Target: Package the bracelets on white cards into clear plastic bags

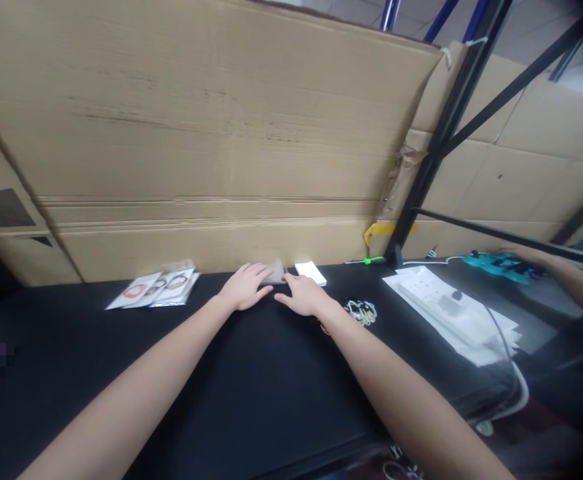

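1. Nearest us, our left forearm [121, 407] and right forearm [401, 393] reach in from the bottom corners, across a black table [251, 380].
2. Our left hand [245, 287] and right hand [305, 295] lie close together, palms down, with the fingers spread; neither one is pinching anything.
3. Right between the two hands sits a small crumpled plastic bag [275, 272] (too see-through and too small to tell what is inside), with fingers of both hands at its edges.
4. Just beside it, on the right, lies a white card [310, 272].
5. Left of our hands, well apart, lies a loose stack of printed packets [154, 288] showing rings.
6. Right of our right hand lies a small tangle of coloured wires [361, 311].
7. Farther right, a white power strip [441, 310] rests on white paper [491, 343], and a cable [516, 380] runs over the table edge.
8. Along the back edge lies a green-handled screwdriver [374, 260].
9. At far right, a co-worker's hand [514, 252] rests on a teal object [496, 267].
10. Farthest off, a big cardboard sheet [196, 133] stands behind the table beside a black metal rack [451, 120].
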Demonstrator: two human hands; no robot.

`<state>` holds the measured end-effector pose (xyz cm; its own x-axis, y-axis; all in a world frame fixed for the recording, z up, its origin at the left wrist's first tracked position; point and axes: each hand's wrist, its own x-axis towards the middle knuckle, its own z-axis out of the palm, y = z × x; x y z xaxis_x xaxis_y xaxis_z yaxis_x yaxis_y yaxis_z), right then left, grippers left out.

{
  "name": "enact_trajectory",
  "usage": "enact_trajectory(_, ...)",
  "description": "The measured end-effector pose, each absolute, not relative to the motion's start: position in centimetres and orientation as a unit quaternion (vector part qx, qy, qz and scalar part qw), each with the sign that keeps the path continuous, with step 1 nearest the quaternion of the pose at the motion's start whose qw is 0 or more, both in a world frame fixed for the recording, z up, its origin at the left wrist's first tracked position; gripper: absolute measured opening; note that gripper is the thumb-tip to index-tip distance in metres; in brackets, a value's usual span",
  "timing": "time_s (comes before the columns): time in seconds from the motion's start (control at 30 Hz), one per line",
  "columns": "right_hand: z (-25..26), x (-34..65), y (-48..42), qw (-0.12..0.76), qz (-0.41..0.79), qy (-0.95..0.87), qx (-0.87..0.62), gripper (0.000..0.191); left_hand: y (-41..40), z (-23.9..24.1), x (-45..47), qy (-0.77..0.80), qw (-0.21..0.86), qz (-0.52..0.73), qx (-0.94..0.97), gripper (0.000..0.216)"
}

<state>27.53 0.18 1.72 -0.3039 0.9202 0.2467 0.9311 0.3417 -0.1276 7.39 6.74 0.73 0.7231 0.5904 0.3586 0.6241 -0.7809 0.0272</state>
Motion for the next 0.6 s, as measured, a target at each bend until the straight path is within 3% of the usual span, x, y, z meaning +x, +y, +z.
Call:
enact_trajectory(0.23,3.1,27.9,-1.6,0.181,-0.087,-0.81,-0.551,0.041,4.4,1.5,2.3,-0.545,0.128,-0.212,-0.801,0.042)
enact_trajectory(0.37,3.1,27.8,-2.2,0.182,-0.082,-0.823,-0.532,0.038,4.2,1.5,-2.8,-0.66,0.15,-0.183,-0.713,0.051)
enact_trajectory(0.47,2.9,27.6,-2.2,0.176,-0.072,-0.829,-0.527,0.036,4.0,0.9,-5.5,-0.714,0.121,-0.167,-0.669,0.058)
enact_trajectory(0.6,2.6,27.7,-2.0,0.176,-0.069,-0.835,-0.517,0.033,3.6,0.3,-6.5,-0.716,0.076,-0.144,-0.679,0.048)
